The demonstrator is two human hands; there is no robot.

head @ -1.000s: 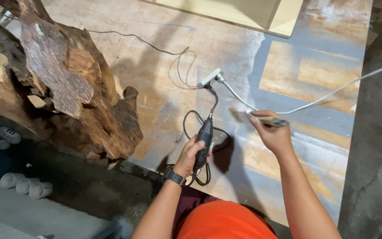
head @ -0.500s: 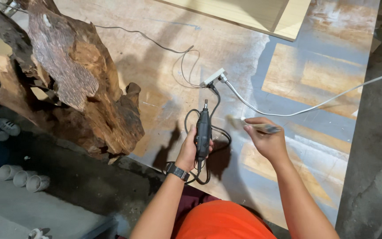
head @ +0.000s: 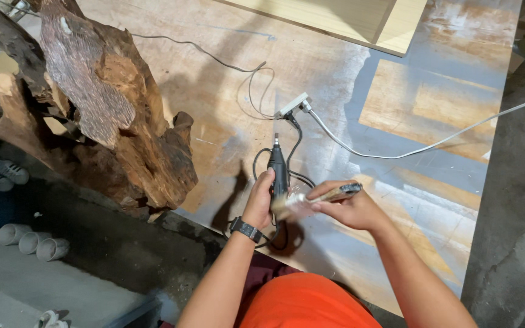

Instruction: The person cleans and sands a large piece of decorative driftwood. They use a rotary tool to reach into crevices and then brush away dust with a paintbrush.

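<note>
— Between both hands, what's there?
— Left hand (head: 259, 200) wraps a slim black corded rotary tool (head: 278, 171), tip pointing away. Right hand (head: 349, 208) pinches a small wooden-handled brush (head: 317, 198), its bristles touching the tool's body.
— And left of them?
— A big gnarled brown tree-root carving (head: 101, 115).

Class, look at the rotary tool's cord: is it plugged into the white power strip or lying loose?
Plugged in: the black cord from the rotary tool, held in the left hand, runs up into the white power strip.

Gnarled wood stump (head: 110, 115), white power strip (head: 293, 104), three pale cups (head: 31, 242)
</note>
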